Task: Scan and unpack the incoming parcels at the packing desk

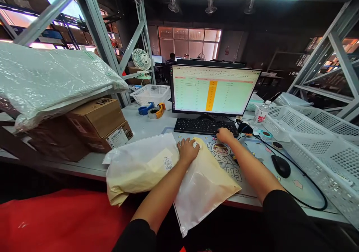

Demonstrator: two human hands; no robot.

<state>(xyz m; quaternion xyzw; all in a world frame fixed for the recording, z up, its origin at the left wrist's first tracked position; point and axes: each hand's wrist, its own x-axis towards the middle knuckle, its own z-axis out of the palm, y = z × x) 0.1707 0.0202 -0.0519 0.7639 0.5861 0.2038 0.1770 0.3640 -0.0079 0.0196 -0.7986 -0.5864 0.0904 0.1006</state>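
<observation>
My left hand (188, 151) rests with its fingers spread over the top of a clear plastic bag with pale yellow contents (214, 169). A small white piece shows by its fingertips. This bag hangs partly over the table's front edge. Beside it, to the left, lies another plastic bag with yellow contents (140, 166), bearing a white printed label (167, 163). At the keyboard's right end, my right hand (225, 136) touches the black keyboard (196, 126) with bent fingers and nothing in its grasp. Behind the keyboard, a monitor (190, 95) displays a spreadsheet with an orange column.
Cardboard boxes (98, 119) and a large plastic-wrapped package (56, 76) stand at left. Blue and yellow tape dispensers (157, 111) sit near a white basket (151, 94). At right are a mouse (281, 166), its cable, a bottle (262, 113) and white baskets (322, 147).
</observation>
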